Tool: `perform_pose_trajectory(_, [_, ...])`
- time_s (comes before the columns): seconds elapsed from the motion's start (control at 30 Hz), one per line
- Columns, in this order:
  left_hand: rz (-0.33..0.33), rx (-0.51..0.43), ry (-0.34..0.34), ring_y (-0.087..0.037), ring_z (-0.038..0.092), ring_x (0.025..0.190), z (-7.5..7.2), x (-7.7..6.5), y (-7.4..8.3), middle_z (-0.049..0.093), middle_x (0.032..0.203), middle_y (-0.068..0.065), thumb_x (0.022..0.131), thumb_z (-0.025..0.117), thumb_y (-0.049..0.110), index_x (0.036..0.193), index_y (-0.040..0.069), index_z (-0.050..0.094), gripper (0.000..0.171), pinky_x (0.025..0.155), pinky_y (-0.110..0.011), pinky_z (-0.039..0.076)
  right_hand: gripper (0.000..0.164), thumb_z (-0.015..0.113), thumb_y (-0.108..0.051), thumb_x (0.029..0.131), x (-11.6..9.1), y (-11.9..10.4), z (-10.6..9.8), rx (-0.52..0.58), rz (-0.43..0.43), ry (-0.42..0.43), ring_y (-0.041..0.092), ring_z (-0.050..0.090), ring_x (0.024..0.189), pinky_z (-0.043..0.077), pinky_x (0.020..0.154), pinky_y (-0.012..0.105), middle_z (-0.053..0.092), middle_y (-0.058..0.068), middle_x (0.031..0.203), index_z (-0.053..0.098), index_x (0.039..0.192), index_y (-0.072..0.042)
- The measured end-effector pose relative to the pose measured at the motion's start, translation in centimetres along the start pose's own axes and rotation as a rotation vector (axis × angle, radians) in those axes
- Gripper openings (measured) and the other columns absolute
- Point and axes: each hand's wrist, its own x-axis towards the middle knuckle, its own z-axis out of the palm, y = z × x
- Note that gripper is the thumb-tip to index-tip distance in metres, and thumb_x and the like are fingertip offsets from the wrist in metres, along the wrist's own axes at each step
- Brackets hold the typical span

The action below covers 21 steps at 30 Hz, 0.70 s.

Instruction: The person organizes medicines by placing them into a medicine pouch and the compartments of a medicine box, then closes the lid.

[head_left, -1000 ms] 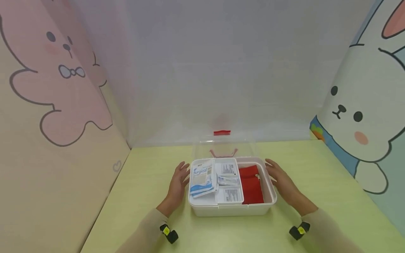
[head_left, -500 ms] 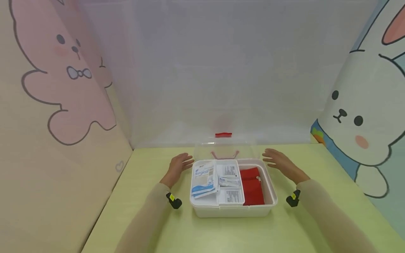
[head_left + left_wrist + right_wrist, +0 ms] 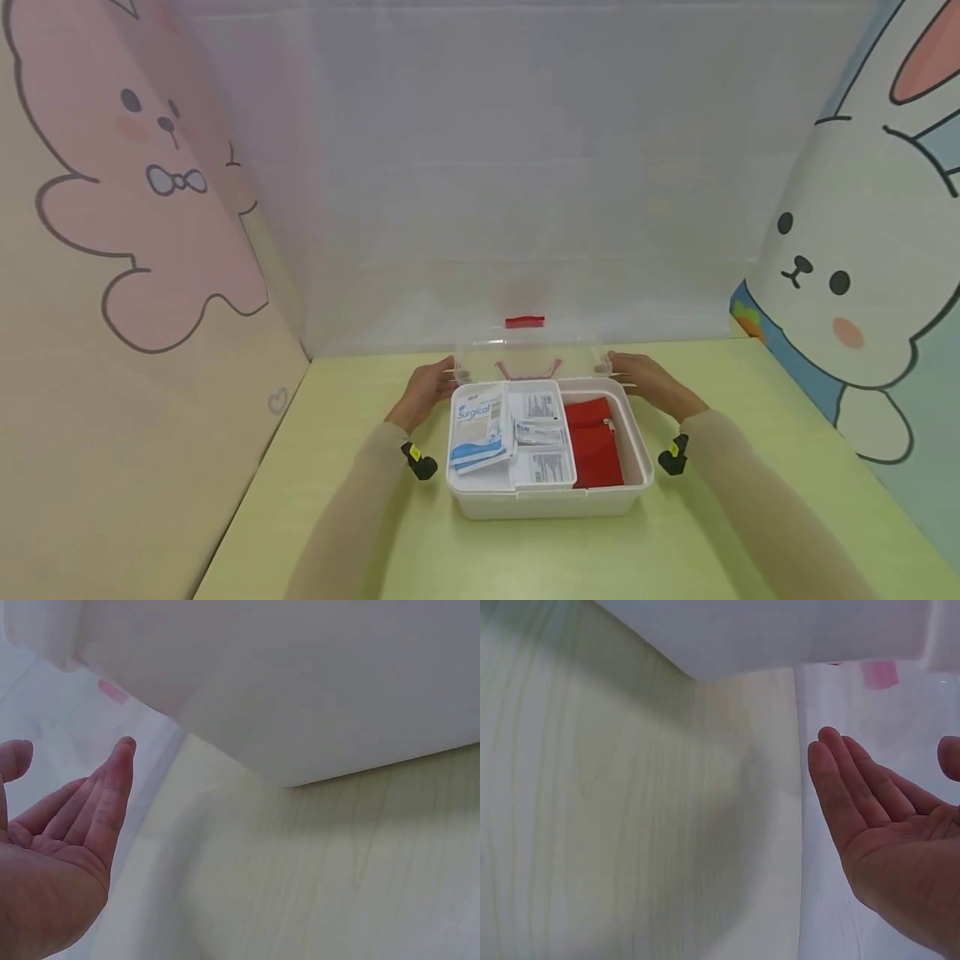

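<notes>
A white first-aid box (image 3: 547, 504) stands on the table, its clear lid (image 3: 480, 354) tipped back behind it. My left hand (image 3: 427, 390) is at the lid's left edge, fingertips beside or behind it. Mirroring that, my right hand (image 3: 651, 383) reaches the lid's right edge. Both wrist views show straight fingers with the thumb held apart; contact with the lid is unclear. Inside the box, a white tray holds packets marked "Surgical" (image 3: 476, 425) and several small packets (image 3: 540, 433). A red zip pouch (image 3: 597, 450) lies on the right.
A pink handle (image 3: 528, 369) and a red latch (image 3: 525, 322) are on the lid. Behind the pale yellow table (image 3: 360, 533) rises a white curtain (image 3: 480, 208). Printed cartoon panels, a pink bear (image 3: 172, 242) and a white rabbit (image 3: 840, 242), flank the sides.
Both hands have moved from the box's sides back to the lid's side edges, drawing in toward each other. The box, its contents and the lid look unmoved.
</notes>
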Motion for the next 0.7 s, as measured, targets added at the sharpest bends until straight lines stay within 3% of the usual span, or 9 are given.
perform_pose_trajectory(0.4, [0.045,0.041,-0.036,-0.029,0.064,0.118,-0.3,0.0,0.8,0.063,0.131,-0.017,0.098,0.057,0.037,0.136,0.002,0.054,0.051,0.099,-0.038,0.052,0.066,0.040,-0.041,0.105,0.3,-0.5,0.2,-0.013,-0.033,0.017,0.046,0.035,0.141,0.031,0.114,0.059,0.035,0.025,0.154,0.024,0.153,0.001])
perform_pose_trajectory(0.7, [0.121,0.030,-0.105,-0.035,0.058,0.125,-0.1,-0.4,2.2,0.059,0.136,-0.021,0.102,0.052,0.026,0.139,0.000,0.050,0.045,0.109,-0.053,0.041,0.068,0.041,-0.035,0.105,0.1,-1.0,-0.2,0.006,-0.086,0.031,0.047,0.032,0.142,0.034,0.112,0.057,0.028,0.027,0.157,0.016,0.155,0.002])
